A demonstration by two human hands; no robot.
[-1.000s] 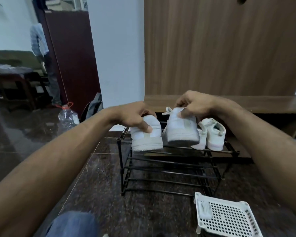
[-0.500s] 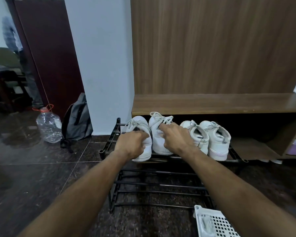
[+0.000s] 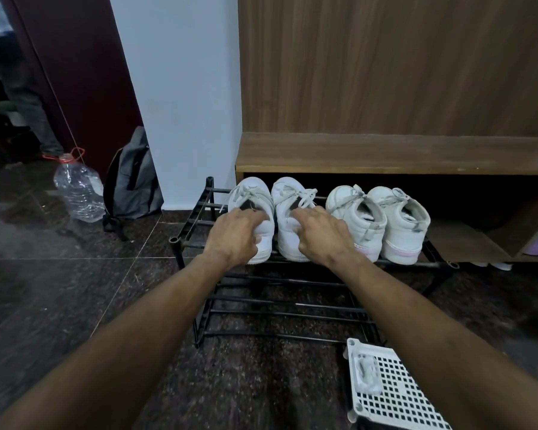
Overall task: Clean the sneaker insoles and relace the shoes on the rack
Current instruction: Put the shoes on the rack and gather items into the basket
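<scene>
Two pairs of white sneakers stand on the top tier of a black metal rack [image 3: 395,264], heels toward me. My left hand [image 3: 233,235] curls over the heel of the leftmost sneaker [image 3: 251,193], thumb on its back. My right hand [image 3: 319,232] grips the heel of the second sneaker [image 3: 288,197], with fingertips in its opening. Both sneakers are laced and rest on the rails. The other pair, a third sneaker [image 3: 353,212] and a fourth sneaker [image 3: 401,225] with pinkish soles, stands untouched to the right.
A white perforated basket [image 3: 401,401] holding a bundle of white laces [image 3: 367,373] lies on the dark floor at front right. A wooden bench [image 3: 385,153] runs behind the rack. A water bottle [image 3: 81,190] and grey backpack [image 3: 131,181] stand left. A person [image 3: 25,103] stands far left.
The two sneakers, held up above the rack a second ago, now stand on its top tier. My hands went down with them and stay on the heels.
</scene>
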